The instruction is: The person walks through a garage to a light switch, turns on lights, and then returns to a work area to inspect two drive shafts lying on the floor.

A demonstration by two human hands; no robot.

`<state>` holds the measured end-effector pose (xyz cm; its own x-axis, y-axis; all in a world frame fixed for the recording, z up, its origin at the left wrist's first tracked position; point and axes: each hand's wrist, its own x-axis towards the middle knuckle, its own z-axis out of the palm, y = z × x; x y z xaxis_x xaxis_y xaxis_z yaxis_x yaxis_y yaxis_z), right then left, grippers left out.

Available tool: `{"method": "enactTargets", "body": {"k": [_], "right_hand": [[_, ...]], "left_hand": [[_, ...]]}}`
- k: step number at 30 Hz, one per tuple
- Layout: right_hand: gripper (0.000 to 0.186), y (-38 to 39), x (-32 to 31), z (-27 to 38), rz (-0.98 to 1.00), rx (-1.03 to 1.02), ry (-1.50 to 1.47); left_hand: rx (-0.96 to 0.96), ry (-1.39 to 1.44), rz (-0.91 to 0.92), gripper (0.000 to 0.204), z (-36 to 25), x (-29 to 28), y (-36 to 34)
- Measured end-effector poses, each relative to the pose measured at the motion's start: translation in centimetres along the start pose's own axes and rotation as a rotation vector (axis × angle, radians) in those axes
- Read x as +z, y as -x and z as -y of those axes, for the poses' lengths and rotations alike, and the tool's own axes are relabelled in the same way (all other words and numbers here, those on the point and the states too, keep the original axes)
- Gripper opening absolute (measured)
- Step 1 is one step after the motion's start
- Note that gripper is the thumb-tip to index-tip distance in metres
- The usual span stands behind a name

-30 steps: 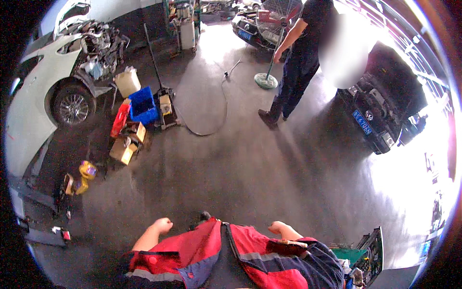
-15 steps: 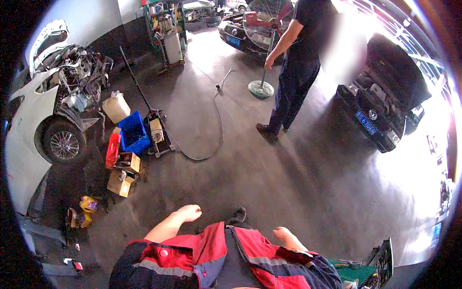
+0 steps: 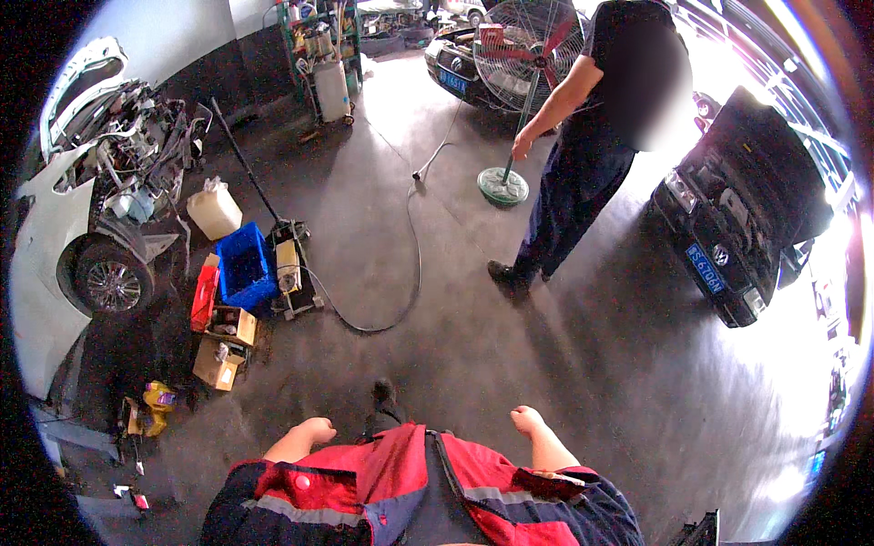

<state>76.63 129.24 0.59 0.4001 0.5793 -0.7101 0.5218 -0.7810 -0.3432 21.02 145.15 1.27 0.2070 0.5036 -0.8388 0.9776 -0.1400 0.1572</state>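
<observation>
Left grip near red-and-navy jacket

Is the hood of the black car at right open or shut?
Open: the hood stands raised, with engine parts showing underneath.

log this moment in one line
left hand: curled, no object visible | right hand: curled, no object visible | front left: blue rectangular plastic crate | ahead: co-worker beside round red-bladed standing fan

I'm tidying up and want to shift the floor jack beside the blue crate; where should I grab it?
Probably the upper end of its long dark handle, coming from the right: that end stands free above the jack body, while the blue crate sits close on the left.
</observation>
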Motion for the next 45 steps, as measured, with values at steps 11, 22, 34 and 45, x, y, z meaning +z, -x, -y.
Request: {"method": "enactTargets", "body": {"k": [11, 22, 34, 45], "right_hand": [[0.041, -2.6, -1.9, 11.0, 0.187, -0.056, 0.212], [0.038, -6.1, -1.5, 12.1, 0.047, 0.027, 0.038], [0.034, -19.7, -8.6, 11.9, 0.103, 0.106, 0.129], [0.038, -27.7, -18.6, 24.1, 0.149, -0.106, 0.062]], "left_hand": [[0.256, -0.009, -0.096, 0.037, -6.7, -19.3, -9.0], [0.205, -0.218, -0.021, 0.041, -7.5, -29.2, -18.9], [0.529, -0.262, 0.048, 0.040, -12.4, -31.4, -23.5], [0.176, 0.013, -0.154, 0.038, -17.0, -38.7, -22.2]]}}
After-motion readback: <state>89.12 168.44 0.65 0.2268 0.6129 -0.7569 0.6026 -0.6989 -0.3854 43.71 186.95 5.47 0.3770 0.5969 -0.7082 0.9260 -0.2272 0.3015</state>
